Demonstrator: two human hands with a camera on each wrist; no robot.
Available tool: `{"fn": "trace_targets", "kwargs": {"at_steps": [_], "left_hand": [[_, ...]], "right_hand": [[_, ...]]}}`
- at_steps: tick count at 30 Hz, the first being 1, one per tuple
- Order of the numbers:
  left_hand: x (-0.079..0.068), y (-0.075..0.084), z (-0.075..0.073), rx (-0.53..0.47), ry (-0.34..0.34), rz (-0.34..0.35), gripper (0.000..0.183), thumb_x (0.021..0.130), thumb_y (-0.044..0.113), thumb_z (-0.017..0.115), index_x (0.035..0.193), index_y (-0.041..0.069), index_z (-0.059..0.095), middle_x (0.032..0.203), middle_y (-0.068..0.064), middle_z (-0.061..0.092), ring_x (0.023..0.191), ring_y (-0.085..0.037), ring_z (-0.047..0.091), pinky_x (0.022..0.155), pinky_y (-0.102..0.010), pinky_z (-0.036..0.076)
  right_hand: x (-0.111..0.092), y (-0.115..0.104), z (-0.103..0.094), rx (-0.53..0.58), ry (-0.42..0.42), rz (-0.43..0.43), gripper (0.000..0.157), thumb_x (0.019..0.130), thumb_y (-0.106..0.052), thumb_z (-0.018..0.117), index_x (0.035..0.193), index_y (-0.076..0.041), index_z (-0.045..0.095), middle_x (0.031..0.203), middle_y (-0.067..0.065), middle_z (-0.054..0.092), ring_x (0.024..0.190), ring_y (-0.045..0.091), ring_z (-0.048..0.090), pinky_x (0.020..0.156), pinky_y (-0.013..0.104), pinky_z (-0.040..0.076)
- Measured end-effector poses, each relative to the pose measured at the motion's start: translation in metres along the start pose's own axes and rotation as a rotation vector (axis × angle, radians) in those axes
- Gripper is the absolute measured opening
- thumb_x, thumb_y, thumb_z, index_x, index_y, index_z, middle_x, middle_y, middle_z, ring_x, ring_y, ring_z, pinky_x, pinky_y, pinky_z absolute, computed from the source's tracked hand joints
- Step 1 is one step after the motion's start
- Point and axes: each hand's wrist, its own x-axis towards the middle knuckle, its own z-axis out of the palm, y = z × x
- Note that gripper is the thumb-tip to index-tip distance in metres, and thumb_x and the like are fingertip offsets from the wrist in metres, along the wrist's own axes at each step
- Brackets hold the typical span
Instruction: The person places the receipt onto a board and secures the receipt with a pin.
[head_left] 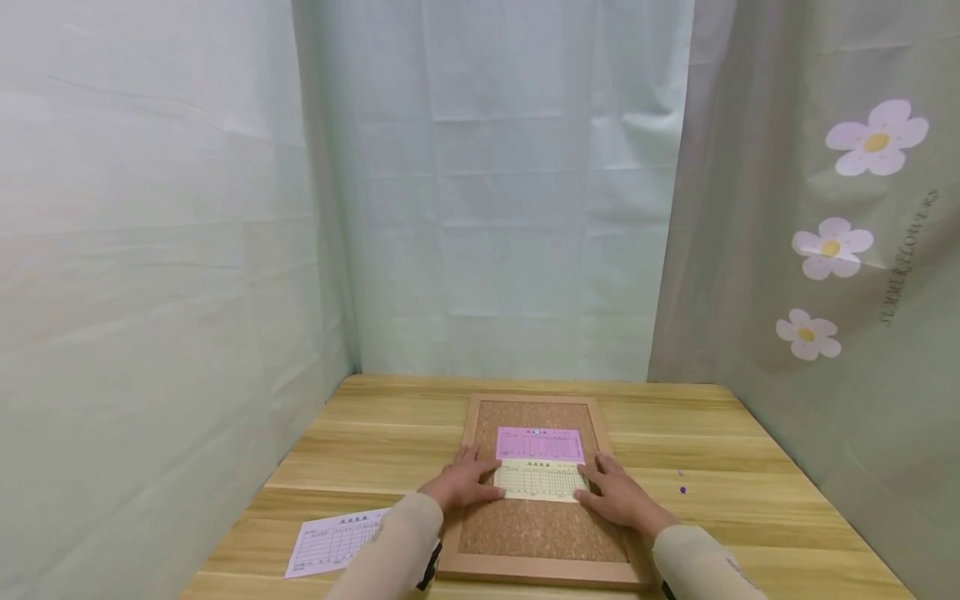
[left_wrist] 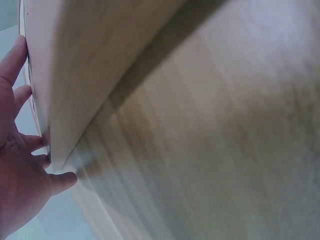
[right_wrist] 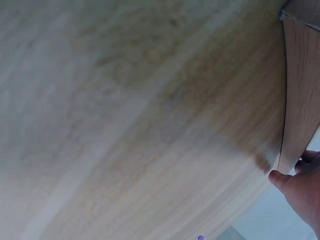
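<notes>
A yellow printed form lies on a wood-framed cork board, just below a pink printed form. At the yellow form's left edge, my left hand touches the paper with spread fingers. My right hand does the same at its right edge. A small pale pin head shows near the top middle of the pink form. In the left wrist view the left hand reaches over the board's frame. The right wrist view shows part of the right hand beside the frame.
A white printed form lies on the wooden table left of the board, partly behind the left sleeve. Two small pins, one purple and one pinkish, sit right of the board. Pale curtains surround the table.
</notes>
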Motion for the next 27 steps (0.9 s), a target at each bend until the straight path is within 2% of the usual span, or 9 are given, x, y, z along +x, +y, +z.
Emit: {"fn": "trace_targets", "kwargs": {"at_steps": [13, 27], "left_hand": [[0.0049, -0.0059, 0.0055, 0.014, 0.004, -0.004, 0.066, 0.090, 0.045, 0.071, 0.145, 0.014, 0.053, 0.159, -0.026, 0.022, 0.147, -0.048, 0.011, 0.109, -0.068, 0.021], [0.0007, -0.0042, 0.0051, 0.001, 0.012, -0.001, 0.067, 0.090, 0.044, 0.072, 0.146, 0.013, 0.052, 0.160, -0.025, 0.018, 0.148, -0.045, 0.011, 0.112, -0.064, 0.021]], "right_hand": [[-0.0006, -0.0002, 0.0004, -0.008, 0.005, 0.002, 0.060, 0.096, -0.040, 0.064, 0.142, -0.002, 0.053, 0.153, 0.033, 0.027, 0.141, 0.051, 0.025, 0.109, 0.063, 0.026], [-0.0008, 0.0000, -0.0059, 0.002, -0.006, -0.038, 0.061, 0.094, -0.037, 0.067, 0.140, 0.001, 0.054, 0.151, 0.035, 0.030, 0.139, 0.052, 0.028, 0.107, 0.064, 0.028]]}}
